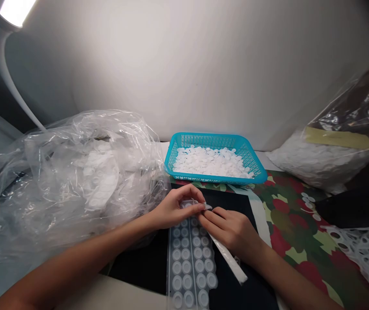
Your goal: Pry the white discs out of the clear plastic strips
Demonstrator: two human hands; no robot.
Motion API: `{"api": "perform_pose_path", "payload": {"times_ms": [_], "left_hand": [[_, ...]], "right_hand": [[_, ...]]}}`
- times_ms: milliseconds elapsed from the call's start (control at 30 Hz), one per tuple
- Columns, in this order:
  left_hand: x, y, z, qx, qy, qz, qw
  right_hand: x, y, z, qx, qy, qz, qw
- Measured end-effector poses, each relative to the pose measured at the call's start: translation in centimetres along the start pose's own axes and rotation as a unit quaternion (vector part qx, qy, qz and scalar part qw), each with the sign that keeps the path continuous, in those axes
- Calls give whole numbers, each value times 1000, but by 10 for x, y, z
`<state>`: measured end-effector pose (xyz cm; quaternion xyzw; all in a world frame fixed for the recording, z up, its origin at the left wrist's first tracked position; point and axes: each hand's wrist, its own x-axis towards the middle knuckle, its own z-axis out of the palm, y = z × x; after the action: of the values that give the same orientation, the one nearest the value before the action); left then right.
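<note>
In front of me lies a translucent sheet (pixel 187 267) with rows of round, ring-shaped white pieces. Above its far end, my left hand (pixel 179 206) is closed in a pinch on a small white piece (pixel 207 207). My right hand (pixel 234 228) meets it there, its curled fingertips close to the same piece. From beneath the right hand a narrow white strip (pixel 231 261) slants toward me; the fingers seem closed on its far end, which is hidden.
A blue basket (pixel 215 178) of small white discs stands behind my hands. Left is a large clear plastic bag (pixel 58 181) with white pieces. At right are a filled bag (pixel 317 161), loose discs (pixel 308 201) and white punched-out scrap (pixel 365 249). A lamp (pixel 13 73) stands at far left.
</note>
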<state>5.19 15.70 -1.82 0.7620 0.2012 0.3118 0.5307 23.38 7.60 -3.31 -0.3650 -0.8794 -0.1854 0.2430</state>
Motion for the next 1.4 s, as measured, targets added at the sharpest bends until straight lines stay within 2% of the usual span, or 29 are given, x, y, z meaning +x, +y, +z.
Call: {"api": "perform_pose_path", "payload": {"times_ms": [167, 400, 633, 800, 1033, 1167, 1400], "left_hand": [[0, 5, 0, -11, -7, -5, 1000], [8, -4, -7, 17, 118, 2, 993], [9, -7, -8, 36, 143, 11, 989], [7, -9, -8, 105, 177, 32, 978], [3, -8, -7, 212, 174, 70, 959], [3, -8, -7, 263, 172, 96, 944], [2, -12, -5, 222, 158, 84, 959]], "right_hand": [[1, 1, 0, 5, 8, 12, 1000], [-9, 1, -4, 35, 37, -11, 999], [-16, 3, -8, 46, 48, -38, 997], [-16, 4, -12, 44, 40, -65, 996], [-13, 12, -8, 20, 11, -20, 1000], [-14, 16, -9, 11, -2, -22, 1000], [-13, 15, -11, 7, -16, -30, 999]]}}
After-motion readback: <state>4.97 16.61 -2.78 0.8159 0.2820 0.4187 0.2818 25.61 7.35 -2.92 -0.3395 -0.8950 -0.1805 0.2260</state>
